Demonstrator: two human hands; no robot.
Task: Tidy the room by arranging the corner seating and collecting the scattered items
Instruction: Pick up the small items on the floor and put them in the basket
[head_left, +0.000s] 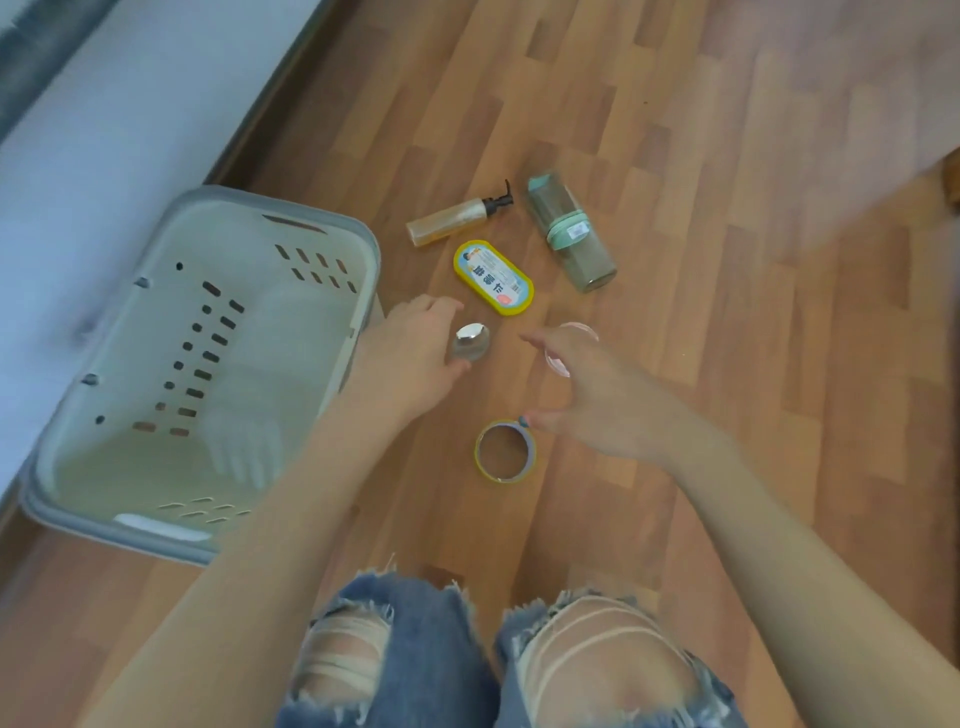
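Silver-capped jar (470, 343) lies between left hand's (415, 353) fingers (441, 305) and thumb.

Amber pump bottle (452, 221), yellow oval tin (493, 285), grey-green flask (571, 231) and tape roll (505, 451) flat beside the grey basket (119, 467).

The yellow oval tin (493, 285) bears a label with large blue characters, too blurred to read.

Faded blue jeans (447, 654) — ripped and frayed at both knees — and a dark-painted thumbnail (524, 421) on the right hand (597, 395).
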